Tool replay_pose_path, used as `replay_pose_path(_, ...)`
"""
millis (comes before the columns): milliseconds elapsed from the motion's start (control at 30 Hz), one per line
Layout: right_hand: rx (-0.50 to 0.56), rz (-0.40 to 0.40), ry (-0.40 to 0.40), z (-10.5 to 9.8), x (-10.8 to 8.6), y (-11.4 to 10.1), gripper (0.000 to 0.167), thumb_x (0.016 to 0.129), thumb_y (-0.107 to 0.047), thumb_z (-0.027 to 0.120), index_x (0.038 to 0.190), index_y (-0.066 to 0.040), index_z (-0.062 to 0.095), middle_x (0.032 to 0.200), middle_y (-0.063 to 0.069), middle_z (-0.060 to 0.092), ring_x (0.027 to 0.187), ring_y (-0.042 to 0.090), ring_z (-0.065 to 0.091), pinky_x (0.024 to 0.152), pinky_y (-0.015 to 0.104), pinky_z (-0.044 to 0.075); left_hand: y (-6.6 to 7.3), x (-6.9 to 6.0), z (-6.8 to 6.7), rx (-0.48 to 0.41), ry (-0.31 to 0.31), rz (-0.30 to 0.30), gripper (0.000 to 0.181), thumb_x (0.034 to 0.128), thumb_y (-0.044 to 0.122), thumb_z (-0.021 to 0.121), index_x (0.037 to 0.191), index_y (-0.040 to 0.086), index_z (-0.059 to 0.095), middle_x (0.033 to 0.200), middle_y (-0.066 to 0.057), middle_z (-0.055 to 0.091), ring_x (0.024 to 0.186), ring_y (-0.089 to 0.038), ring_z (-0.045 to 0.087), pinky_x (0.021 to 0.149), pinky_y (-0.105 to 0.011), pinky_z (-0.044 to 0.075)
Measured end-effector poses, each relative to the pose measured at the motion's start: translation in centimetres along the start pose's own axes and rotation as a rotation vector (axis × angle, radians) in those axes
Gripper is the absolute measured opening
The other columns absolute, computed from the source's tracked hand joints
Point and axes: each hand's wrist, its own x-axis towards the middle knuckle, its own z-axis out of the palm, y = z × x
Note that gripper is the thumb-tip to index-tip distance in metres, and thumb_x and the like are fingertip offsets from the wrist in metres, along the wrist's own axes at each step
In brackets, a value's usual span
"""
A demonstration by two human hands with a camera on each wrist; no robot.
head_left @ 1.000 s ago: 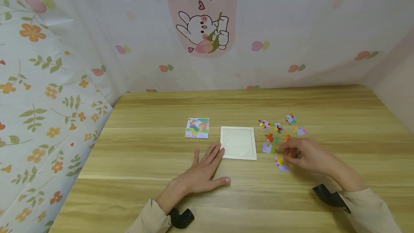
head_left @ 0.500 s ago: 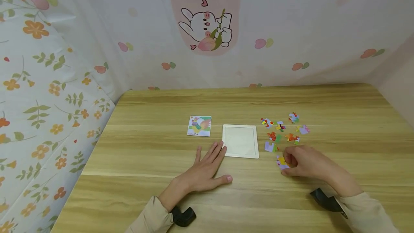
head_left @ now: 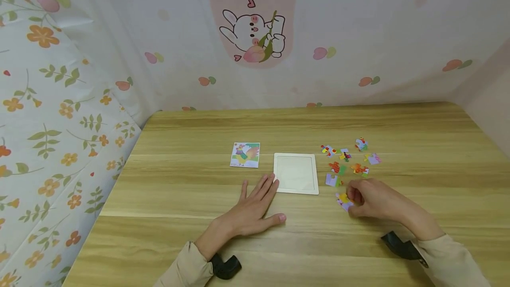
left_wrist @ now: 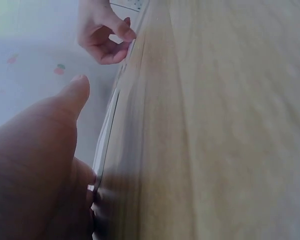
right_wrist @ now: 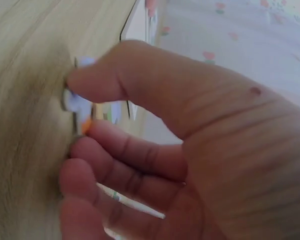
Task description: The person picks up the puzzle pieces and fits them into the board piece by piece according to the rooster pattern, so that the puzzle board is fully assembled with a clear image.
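Gingerly, my right hand (head_left: 376,198) pinches a flat lilac-and-yellow jigsaw piece (head_left: 342,202) between thumb and bent fingers, presumably for easy turning, to the right of the square cream-white frame (head_left: 295,174), which my flat, empty left hand (head_left: 251,214) seems to steady. The right wrist view bares that pinch, partly hidden from above; the square chicken-printed card (head_left: 245,155) beyond shows in the head view, not the left wrist's.

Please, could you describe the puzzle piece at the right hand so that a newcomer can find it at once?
On the wood-grained table, find the pale square tray, then the loose puzzle pieces to its right. The lilac-and-yellow piece is nearest the person, and it alone is pinched by the right hand.
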Motion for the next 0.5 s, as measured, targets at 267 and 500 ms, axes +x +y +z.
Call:
replay_pose_path(267, -0.01, 0.023, 0.049, -0.2, -0.06, -0.02, 0.025, 0.065, -0.012, 0.074, 0.073, -0.016, 0.051, 0.063, -0.011, 0.044, 0.058, 0.001, 0.039, 0.054, 0.022, 0.036, 0.04, 0.0, -0.02, -0.011, -0.011, -0.006, 0.085, 0.0907, 0.066, 0.029, 0.15, 0.012, 0.003, 0.155, -0.002, -0.008, 0.14, -0.017, -0.01, 0.103, -0.059, -0.007)
replay_pose_path(500, 0.011, -0.029, 0.069, -0.36, 0.07, 0.23, 0.026, 0.065, -0.006, 0.072, 0.073, -0.017, 0.05, 0.063, -0.012, 0.044, 0.058, 0.001, 0.042, 0.053, 0.021, 0.037, 0.05, -0.01, -0.13, -0.004, -0.006, -0.01, 0.085, 0.0908, 0.066, 0.03, 0.15, 0.011, 0.004, 0.155, -0.002, -0.007, 0.14, -0.017, -0.01, 0.103, -0.059, -0.006)
